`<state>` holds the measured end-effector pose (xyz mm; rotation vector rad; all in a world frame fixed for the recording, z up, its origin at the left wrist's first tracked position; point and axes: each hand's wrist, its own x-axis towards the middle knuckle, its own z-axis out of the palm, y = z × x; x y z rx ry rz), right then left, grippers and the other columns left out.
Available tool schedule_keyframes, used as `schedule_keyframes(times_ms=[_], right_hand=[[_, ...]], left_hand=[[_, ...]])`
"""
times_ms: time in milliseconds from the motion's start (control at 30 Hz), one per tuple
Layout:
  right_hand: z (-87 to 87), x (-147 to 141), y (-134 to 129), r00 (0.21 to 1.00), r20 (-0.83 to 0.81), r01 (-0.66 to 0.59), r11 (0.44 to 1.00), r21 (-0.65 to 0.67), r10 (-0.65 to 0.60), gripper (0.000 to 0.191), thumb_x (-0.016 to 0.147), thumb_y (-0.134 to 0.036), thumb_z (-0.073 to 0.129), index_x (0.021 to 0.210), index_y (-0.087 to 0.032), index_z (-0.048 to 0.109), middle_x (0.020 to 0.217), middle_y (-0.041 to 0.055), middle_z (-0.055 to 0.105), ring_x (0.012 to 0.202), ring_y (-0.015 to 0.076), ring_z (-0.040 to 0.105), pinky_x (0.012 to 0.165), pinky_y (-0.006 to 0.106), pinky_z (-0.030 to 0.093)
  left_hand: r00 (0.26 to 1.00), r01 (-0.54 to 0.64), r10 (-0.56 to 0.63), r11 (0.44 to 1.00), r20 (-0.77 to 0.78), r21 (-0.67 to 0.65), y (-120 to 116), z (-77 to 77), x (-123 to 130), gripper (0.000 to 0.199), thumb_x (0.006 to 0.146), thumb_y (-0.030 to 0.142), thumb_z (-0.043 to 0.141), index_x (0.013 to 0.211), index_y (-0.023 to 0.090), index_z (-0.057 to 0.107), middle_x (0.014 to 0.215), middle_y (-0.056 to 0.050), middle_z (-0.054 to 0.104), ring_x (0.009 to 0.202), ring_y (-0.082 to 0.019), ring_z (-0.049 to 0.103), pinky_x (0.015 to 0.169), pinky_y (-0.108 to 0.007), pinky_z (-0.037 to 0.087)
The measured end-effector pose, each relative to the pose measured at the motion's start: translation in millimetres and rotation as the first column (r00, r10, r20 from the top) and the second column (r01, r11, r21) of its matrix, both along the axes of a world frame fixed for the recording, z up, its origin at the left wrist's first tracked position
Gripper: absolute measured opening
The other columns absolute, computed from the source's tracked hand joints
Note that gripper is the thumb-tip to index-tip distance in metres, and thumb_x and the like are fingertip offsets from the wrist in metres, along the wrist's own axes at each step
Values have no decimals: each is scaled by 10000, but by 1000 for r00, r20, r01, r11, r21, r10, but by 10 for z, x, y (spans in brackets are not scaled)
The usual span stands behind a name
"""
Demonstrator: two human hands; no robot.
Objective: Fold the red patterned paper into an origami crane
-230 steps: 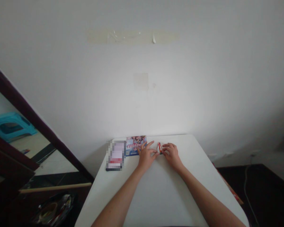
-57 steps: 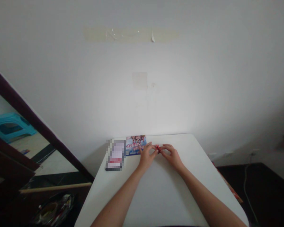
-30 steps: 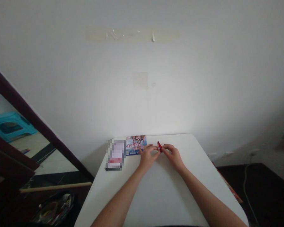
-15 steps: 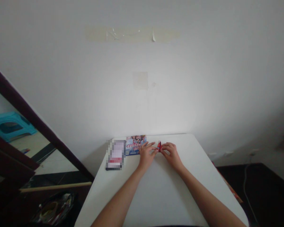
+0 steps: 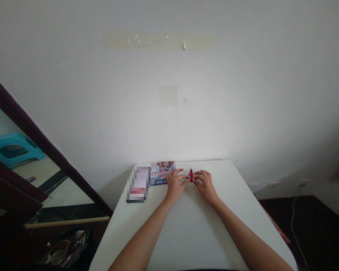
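A small folded piece of red paper (image 5: 191, 175), with a dark strip down its middle, stands pointed end up between my hands. My left hand (image 5: 175, 183) pinches its left side between thumb and index finger, the other fingers spread. On its right side, my right hand (image 5: 205, 183) pinches it with thumb and fingertips. Under the left fingers lies a printed blue and pink sheet (image 5: 159, 174), partly covered by that hand. The paper's exact folds are too small to make out.
A phone-like device (image 5: 138, 184) with a blurred screen lies at the left of the white table (image 5: 192, 233). The wall (image 5: 203, 128) rises behind the table. A dark-framed mirror (image 5: 45, 131) leans at the left, above a bag of odds and ends (image 5: 64, 248).
The folded red paper has turned or opened slightly, so more of its red face shows on the left of the dark strip. Both hands stay in nearly the same place.
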<state>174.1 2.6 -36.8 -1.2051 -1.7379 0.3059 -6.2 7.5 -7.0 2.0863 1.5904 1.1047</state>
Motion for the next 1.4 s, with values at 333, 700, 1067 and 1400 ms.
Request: schedule_keyframes(times_ms=[333,700,1067,1400], right_hand=[[45,0,-21,1000,-25,-11,1000,5,11,211,904,-458,645,886,-272,744,1080,81,686,1155,280,526,1033,498,411],[1,-26,-26,1000,-3,-18,999,-38,18,104,857,-360,714,802,-279,749,1122,68,689,1226,296,482,1045,504,398],[20,26,8,1000,-24,0,1000,-18,0,155,869,-420,702,837,-282,765,1112,77,690,1175,288,515,1051,508,400],[60,21,-19,999,-40,-7,1000,-17,7,273,909,-510,624,850,-292,778,1113,84,685,1174,286,508,1061,516,396]], left_hand=[[1000,-19,19,999,-2,34,-23,-20,12,49,833,281,748,815,282,793,1327,-26,665,1305,-294,489,1129,-573,322],[1000,4,-4,1000,-16,-10,-3,-28,34,96,814,183,747,752,255,765,1324,-15,667,1311,-293,479,1121,-588,313],[999,-23,21,998,44,53,18,-38,5,23,808,257,777,791,268,788,1243,-46,676,1219,-272,540,1075,-537,385],[995,-36,32,998,96,48,21,-50,-22,39,823,288,755,812,274,789,1241,-45,686,1212,-261,560,1093,-525,379]])
